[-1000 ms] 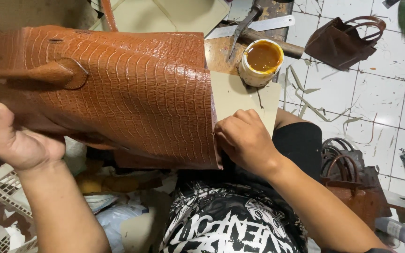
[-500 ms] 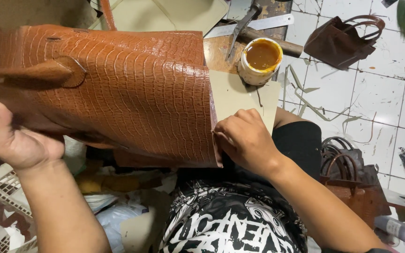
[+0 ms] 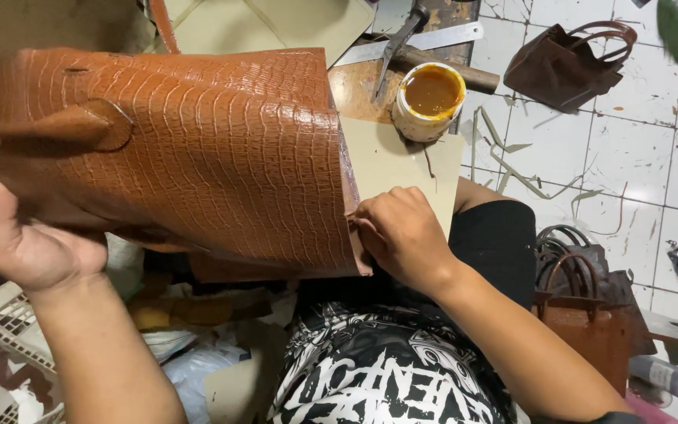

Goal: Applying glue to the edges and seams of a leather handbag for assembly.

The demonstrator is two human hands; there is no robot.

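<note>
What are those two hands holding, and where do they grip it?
A brown scale-embossed leather bag. The left hand supports its lower left end from beneath; the right hand presses and pinches its lower right edge.

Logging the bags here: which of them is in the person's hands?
The big tan croc-textured bag, held by both hands; the dark brown bag and the handled brown bag sit untouched on the floor.

Glossy tan crocodile-embossed leather bag (image 3: pixel 198 149), amber glue in a cream pot (image 3: pixel 430 100), perhaps dark-brown handbag (image 3: pixel 566 67).
</note>
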